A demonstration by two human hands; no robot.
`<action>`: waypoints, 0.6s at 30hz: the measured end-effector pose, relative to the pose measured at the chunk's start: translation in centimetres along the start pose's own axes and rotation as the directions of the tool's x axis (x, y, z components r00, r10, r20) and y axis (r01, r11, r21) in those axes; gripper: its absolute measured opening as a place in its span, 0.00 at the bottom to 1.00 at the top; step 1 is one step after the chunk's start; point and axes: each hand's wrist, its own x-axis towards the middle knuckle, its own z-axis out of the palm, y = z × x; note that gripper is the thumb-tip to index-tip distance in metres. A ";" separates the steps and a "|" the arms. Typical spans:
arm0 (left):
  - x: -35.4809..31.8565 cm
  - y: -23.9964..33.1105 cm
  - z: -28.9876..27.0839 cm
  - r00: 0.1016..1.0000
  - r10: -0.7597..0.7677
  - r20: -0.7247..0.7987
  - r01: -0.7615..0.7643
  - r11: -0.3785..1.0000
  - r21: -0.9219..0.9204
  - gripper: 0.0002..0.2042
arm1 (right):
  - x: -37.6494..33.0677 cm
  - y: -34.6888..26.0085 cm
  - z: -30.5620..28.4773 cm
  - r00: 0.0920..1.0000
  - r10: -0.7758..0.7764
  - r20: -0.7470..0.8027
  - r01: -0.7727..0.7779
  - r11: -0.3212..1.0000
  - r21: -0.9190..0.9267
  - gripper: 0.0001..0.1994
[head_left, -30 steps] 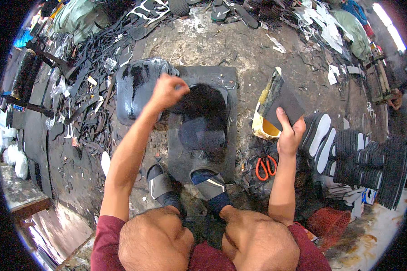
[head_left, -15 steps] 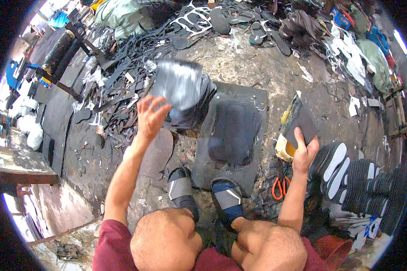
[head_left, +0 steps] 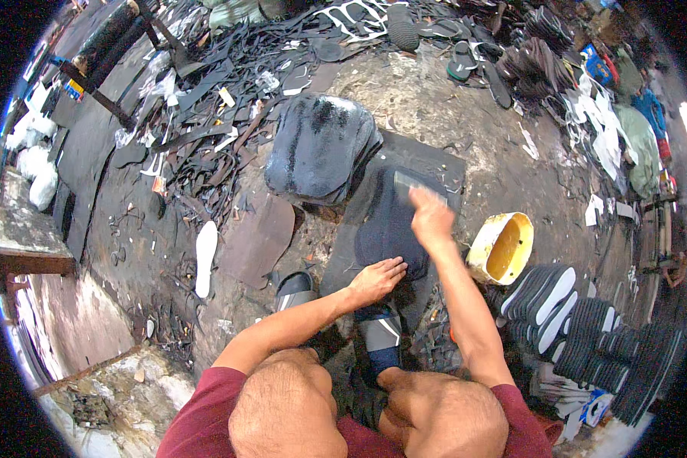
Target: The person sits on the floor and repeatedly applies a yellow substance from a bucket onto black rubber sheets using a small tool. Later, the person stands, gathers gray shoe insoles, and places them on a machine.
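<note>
A dark rounded sheet (head_left: 389, 221) lies on a larger flat mat (head_left: 435, 160) on the floor in front of my feet. My left hand (head_left: 379, 279) is laid flat on the near edge of this sheet, fingers stretched out. My right hand (head_left: 433, 220) is closed around a flat, greyish spreader (head_left: 416, 185), whose blade rests at the far part of the sheet; it is blurred by motion. A stack of similar dark sheets (head_left: 320, 149), its top streaked with a shiny wet-looking coat, sits just to the far left. Beside my right forearm stands a yellow-stained tub (head_left: 502, 248).
Stacked shoe soles (head_left: 553, 305), some with white faces, stand at the right. A white insole (head_left: 205, 259) and a brown sheet (head_left: 258, 238) lie at the left. Dark scraps (head_left: 229, 114) heap up at the far left. Loose sandals (head_left: 461, 61) lie at the back.
My left hand has come from beside the stack down onto the dark sheet's near edge. My right hand has moved left with the spreader, from over the tub to the sheet.
</note>
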 end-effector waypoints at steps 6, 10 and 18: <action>-3.1 -1.4 -0.8 0.984 -0.178 0.022 0.179 0.983 -0.050 0.21 | 8.1 -12.6 -5.7 0.998 0.050 0.037 -0.062 0.868 0.493 0.19; -1.3 -0.4 -0.4 0.976 -0.205 0.072 0.215 0.961 -0.176 0.21 | 8.2 -13.0 0.9 0.994 -0.074 -0.079 0.096 0.943 0.318 0.21; -2.4 -1.5 -1.9 0.978 -0.204 0.034 0.207 0.963 -0.174 0.26 | 4.9 -1.1 -5.2 0.937 0.228 0.267 -0.258 0.962 0.086 0.22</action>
